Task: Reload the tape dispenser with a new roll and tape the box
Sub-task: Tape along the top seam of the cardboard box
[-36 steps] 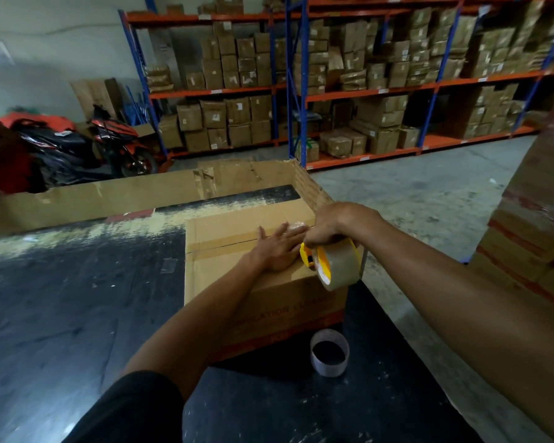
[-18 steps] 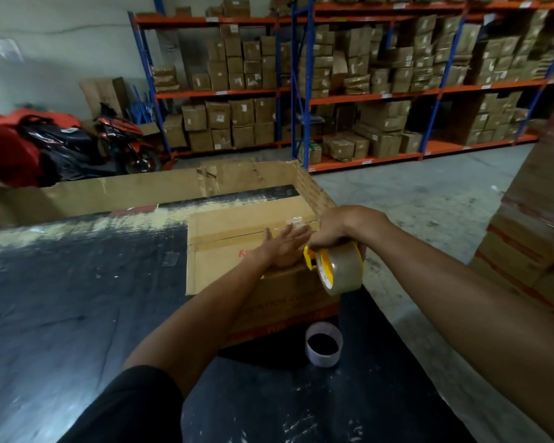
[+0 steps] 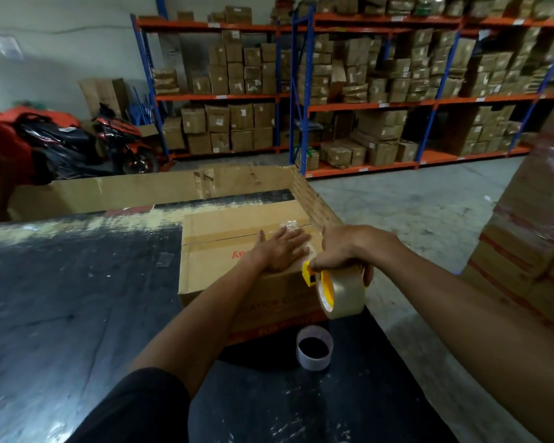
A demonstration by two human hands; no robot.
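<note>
Dim, flat indoor light with a dull sheen across the scuffed black tabletop (image 3: 61, 314). Strong wide-angle bending at the edges, soft and smeared there, sharper toward the middle; grainy throughout.

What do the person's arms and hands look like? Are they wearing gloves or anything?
No gloves: both the left hand and the right hand are bare, with no rings or watch that show. The left arm has a short black sleeve that ends near the elbow. The right arm is bare for as much of it as shows.
</note>
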